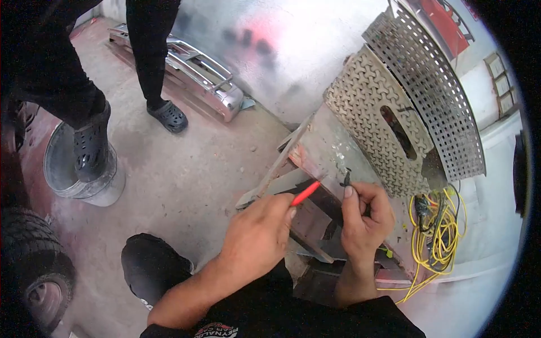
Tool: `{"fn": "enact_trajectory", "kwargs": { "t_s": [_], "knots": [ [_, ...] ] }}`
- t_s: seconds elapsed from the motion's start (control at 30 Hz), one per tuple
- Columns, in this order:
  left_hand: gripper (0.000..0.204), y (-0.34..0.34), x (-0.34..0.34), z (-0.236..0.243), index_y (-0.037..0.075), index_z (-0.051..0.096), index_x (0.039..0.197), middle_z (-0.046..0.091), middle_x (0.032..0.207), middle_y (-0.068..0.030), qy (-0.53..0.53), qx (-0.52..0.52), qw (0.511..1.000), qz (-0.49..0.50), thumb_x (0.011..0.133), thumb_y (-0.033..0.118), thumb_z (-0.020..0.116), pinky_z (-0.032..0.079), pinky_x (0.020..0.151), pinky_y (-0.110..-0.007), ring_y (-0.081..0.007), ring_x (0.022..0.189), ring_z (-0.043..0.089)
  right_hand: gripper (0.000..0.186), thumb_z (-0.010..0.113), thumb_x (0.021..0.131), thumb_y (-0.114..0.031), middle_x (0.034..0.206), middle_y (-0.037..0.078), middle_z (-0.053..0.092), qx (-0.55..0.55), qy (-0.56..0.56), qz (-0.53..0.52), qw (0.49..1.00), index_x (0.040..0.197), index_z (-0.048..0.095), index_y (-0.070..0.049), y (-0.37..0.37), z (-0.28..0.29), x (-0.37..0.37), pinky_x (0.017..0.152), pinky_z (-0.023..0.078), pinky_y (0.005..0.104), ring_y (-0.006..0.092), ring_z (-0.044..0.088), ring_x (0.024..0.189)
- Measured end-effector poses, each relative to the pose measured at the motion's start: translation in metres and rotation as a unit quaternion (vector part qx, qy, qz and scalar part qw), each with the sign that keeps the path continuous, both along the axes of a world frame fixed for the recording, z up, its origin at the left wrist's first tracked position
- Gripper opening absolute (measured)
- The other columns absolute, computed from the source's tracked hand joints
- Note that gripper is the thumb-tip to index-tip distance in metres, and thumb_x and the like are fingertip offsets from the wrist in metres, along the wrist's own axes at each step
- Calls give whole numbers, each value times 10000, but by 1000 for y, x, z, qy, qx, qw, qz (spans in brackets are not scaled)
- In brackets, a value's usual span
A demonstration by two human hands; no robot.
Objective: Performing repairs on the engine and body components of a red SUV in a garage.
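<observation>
My left hand [256, 230] is closed round a slim red tool [306, 193], whose thin tip points up and to the right. Its kind is hard to make out. Beside it, my right hand [367, 218] pinches a small dark piece [346, 179] between thumb and fingers. The tool's tip is close to this piece but apart from it. Both hands are above a worn wooden bench [327, 138] marked with paint and dust.
A beige woven-pattern plastic crate [366, 93] and a perforated panel [428, 84] stand on the bench. Coiled yellow cord [437, 239] hangs at right. Another person's clog [90, 143] is at a grey bucket [104, 188]. A chrome bumper [205, 84] and a tire [34, 245] are also around.
</observation>
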State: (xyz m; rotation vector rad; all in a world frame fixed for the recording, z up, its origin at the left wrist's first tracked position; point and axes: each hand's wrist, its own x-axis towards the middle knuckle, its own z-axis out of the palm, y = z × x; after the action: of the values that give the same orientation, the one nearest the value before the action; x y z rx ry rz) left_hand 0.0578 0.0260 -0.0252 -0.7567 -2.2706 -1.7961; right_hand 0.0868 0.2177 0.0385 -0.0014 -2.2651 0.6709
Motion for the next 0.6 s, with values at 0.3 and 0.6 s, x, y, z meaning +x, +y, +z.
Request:
{"fn": "enact_trajectory", "kwargs": {
  "t_s": [0.3,0.6],
  "knots": [
    [162,-1,-3,-4,21,652,1148,685,942,-203,18,-12,999,25,1006,98,661,555,741,-520,-443,860,679,137,743,802,80,760,-7,645,146,-69,-66,985,910,742,-4,21,141,46,594,377,241,68,529,666],
    [176,-2,-5,-12,18,643,1154,684,937,-207,47,-21,998,38,999,98,669,566,732,-511,-433,852,685,84,770,878,-5,718,67,559,120,-162,15,979,939,711,-7,10,74,15,547,411,304,154,512,575]
  ]
}}
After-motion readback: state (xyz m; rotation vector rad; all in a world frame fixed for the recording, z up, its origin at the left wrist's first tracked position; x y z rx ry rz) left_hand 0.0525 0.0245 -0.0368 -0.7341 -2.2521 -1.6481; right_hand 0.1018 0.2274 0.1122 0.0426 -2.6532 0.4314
